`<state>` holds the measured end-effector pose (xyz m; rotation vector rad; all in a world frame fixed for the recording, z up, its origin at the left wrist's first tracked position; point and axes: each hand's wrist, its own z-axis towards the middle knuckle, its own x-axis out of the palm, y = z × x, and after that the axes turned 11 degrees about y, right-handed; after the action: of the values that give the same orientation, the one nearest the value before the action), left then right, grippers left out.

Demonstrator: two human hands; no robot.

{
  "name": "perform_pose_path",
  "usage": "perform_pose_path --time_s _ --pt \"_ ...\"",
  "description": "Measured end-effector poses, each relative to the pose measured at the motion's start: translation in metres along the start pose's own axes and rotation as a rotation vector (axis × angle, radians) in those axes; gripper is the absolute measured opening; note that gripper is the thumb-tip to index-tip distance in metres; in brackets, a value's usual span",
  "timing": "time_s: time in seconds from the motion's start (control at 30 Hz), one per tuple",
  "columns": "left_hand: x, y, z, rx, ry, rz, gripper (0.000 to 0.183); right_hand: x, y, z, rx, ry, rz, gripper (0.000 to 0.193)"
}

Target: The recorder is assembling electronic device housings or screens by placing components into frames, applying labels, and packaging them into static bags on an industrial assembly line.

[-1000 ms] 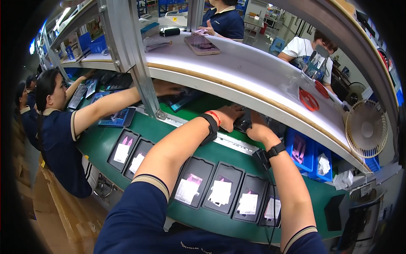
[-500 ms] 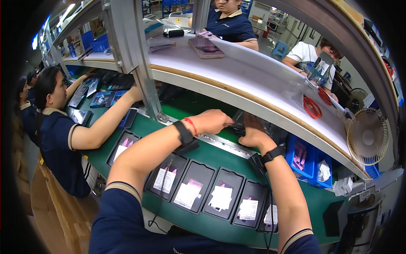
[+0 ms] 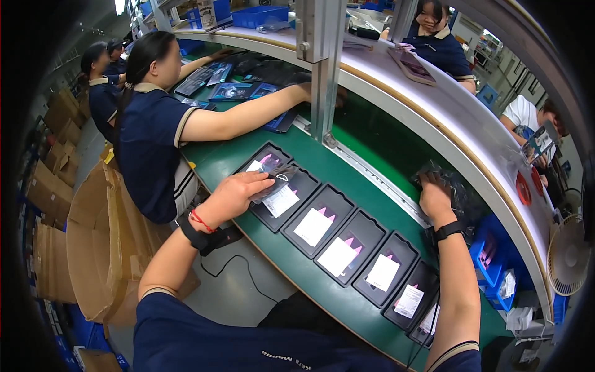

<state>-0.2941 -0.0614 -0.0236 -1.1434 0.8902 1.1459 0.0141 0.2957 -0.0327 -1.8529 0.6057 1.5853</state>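
A row of black trays, among them one near the middle (image 3: 323, 242), holds white printed sheets (image 3: 339, 256) and pink pointed pieces. At the row's left end my left hand (image 3: 235, 193) is closed on a small clear plastic bag (image 3: 282, 175) with something dark inside, held over the first two trays. The dark contents look like a coiled cable, but I cannot be sure. Farther right, by the metal rail, my right hand (image 3: 436, 197) is closed round a bunch of clear plastic bags (image 3: 451, 181) with dark contents; its fingertips are partly hidden.
A co-worker (image 3: 149, 130) reaches over dark packages (image 3: 232, 92) at left. A metal post (image 3: 325, 93) and the raised white shelf (image 3: 396, 87) rise behind the trays. Blue bins (image 3: 489, 248) stand at right, an open carton (image 3: 105, 242) at lower left. A cable hangs near my right arm.
My hands were close together under the shelf and are now apart. The left has come over the leftmost trays with a bag; the right stays by the rail. The view has turned left.
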Motion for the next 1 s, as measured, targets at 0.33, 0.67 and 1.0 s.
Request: perform_pose_path --time_s 0.33,0.67,1.0 --pt "0.029 0.038 -0.018 -0.096 -0.122 0.122 0.041 -0.045 0.105 -0.031 -0.324 -0.618 0.013 0.028" --pt "0.029 0.038 -0.027 -0.163 0.114 -0.057 0.064 -0.060 0.246 -0.048 -0.542 -0.709 0.132 0.033" --pt "0.027 0.035 -0.028 -0.160 0.168 -0.061 0.078 -0.053 0.293 -0.075 -0.554 -0.311 0.488 0.017"
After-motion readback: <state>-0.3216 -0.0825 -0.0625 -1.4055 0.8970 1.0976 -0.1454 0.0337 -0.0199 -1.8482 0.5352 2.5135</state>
